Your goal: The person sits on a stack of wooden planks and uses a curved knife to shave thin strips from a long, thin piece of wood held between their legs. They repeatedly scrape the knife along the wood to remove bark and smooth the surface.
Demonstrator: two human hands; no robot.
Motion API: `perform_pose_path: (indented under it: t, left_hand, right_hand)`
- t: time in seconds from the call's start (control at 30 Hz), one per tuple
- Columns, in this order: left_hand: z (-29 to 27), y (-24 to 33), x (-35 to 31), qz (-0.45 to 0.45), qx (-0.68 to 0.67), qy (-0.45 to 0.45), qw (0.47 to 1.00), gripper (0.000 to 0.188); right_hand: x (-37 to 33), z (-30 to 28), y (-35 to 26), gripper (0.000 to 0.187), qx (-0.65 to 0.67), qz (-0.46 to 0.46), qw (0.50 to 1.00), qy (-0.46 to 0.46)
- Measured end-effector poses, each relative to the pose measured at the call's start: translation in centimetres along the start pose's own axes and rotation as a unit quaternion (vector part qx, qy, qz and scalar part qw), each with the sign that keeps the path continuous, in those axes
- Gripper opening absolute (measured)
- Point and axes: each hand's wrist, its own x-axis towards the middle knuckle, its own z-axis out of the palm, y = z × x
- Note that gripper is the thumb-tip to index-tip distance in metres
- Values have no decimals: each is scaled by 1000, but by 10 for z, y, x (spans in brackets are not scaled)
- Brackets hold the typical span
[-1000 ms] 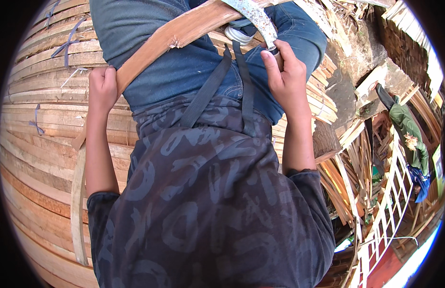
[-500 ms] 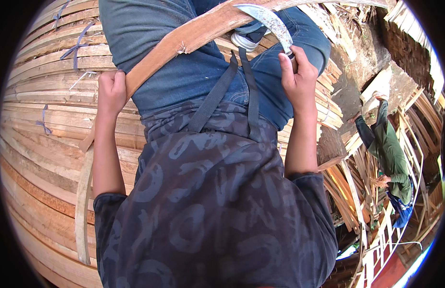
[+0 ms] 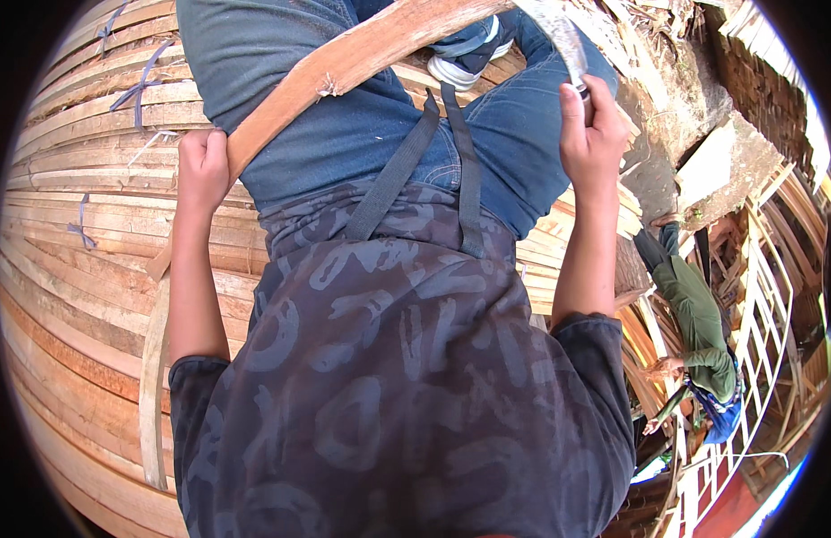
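Note:
A long reddish-brown wooden board [image 3: 344,67] lies slantwise across my thighs, its far part running out of view at the top. Closed round its near left end is my left hand [image 3: 203,164]. A curl of raised wood fibre sticks up from the board's near edge. My right hand [image 3: 595,133] grips the dark handle of a sickle [image 3: 563,40], whose curved, stained metal blade points up and left. The blade's tip reaches the top edge of the picture, by the board's far part; whether it touches the wood I cannot tell.
Stacked wooden strips [image 3: 84,305], some tied with blue cord [image 3: 139,85], fill the left side. A stone block [image 3: 738,166] lies to the right. Beyond it, another person in green [image 3: 693,314] is among loose slats and a pale wooden lattice [image 3: 747,359]. My shoe [image 3: 460,72] shows beneath the board.
My right hand has moved right with the sickle, its blade sliding toward the board's far part. My left hand keeps its hold. The person in green has shifted left and lower.

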Motion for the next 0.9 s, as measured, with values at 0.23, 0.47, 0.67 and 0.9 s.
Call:
perform_pose_path:
  t: [0.23, 0.47, 0.67, 0.9]
  left_hand:
    - [-5, 5, 1, -37, 10, -32, 999, 34]
    - [-2, 2, 1, -2, 1, 0, 1000, 37]
    - [0, 6, 1, -7, 7, 2, 1000, 37]
    - [1, 2, 3, 10, 0, 2, 1000, 36]
  right_hand:
    - [9, 24, -10, 18, -73, -35, 997, -1]
    - [-3, 33, -20, 18, -24, -9, 999, -30]
    - [7, 16, -7, 18, -96, -30, 995, 7]
    - [13, 1, -2, 17, -43, 13, 999, -5]
